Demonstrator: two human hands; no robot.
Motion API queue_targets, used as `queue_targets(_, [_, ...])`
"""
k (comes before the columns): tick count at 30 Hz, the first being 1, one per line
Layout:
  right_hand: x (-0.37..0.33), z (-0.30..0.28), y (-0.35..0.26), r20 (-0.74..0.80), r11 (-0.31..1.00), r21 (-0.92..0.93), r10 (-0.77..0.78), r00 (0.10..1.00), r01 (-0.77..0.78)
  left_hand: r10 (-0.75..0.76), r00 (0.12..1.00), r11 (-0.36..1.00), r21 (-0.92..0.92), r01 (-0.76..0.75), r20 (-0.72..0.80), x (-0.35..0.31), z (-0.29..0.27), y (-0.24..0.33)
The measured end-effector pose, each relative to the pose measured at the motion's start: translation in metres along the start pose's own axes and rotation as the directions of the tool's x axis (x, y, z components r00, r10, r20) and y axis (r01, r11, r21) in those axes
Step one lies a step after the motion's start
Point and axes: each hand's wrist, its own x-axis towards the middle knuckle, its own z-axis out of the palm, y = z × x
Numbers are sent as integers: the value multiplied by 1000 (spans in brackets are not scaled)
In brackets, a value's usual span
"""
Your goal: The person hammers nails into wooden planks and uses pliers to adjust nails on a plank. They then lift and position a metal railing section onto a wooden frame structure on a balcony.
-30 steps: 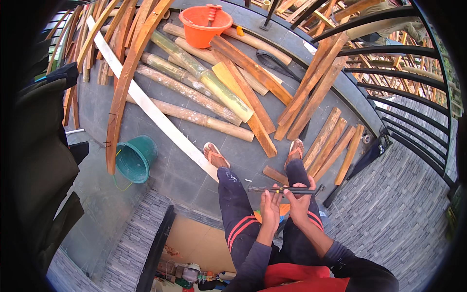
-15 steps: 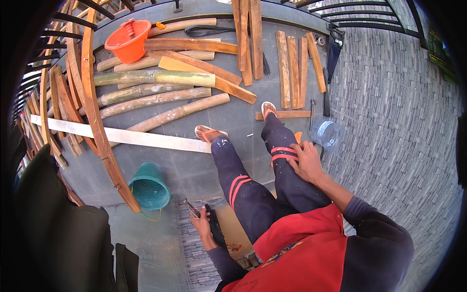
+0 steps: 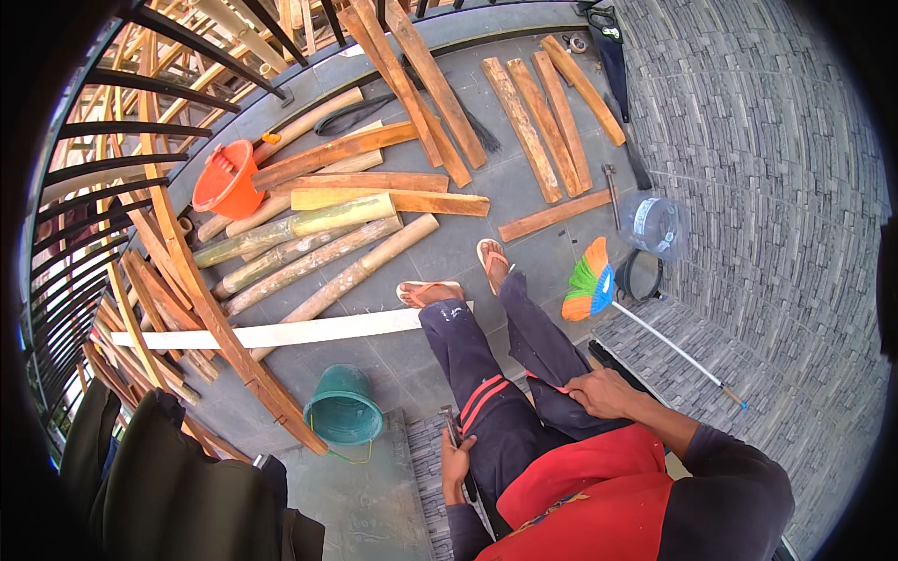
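Low beside my left thigh, my left hand (image 3: 456, 465) is closed around a slim hand tool (image 3: 452, 427) with a metal end; its exact kind is hard to make out. My right hand (image 3: 603, 393) rests at my right knee, its fingers curled on the dark trouser leg (image 3: 552, 397), seemingly pinching the cloth by the red stripes. A green bucket (image 3: 344, 409) lies tipped toward me, left of my legs. My left sandalled foot (image 3: 430, 294) is by the end of a long white board (image 3: 281, 334).
Bamboo poles (image 3: 313, 271) and wooden planks (image 3: 393, 201) lie ahead, near an orange bucket (image 3: 229, 182). A long beam (image 3: 220, 327) leans at left by black railings (image 3: 131, 128). To the right are a broom (image 3: 587, 285), a clear plastic bottle (image 3: 659, 227), a hammer (image 3: 612, 192) and a saw (image 3: 610, 56).
The view has shifted, bringing the broom into sight. My right hand has gone from lying over the knee stripes to curled fingers at the cloth. The left still holds the tool.
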Motion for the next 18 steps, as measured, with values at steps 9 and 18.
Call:
queue_targets(9, [7, 12, 108, 242, 973, 227, -22, 970, -34, -96, 990, 910, 413, 46, 102, 16, 46, 73])
queue_targets(18, [224, -24, 319, -145, 886, 464, 47, 988, 25, 103, 993, 924, 375, -77, -49, 118, 102, 141])
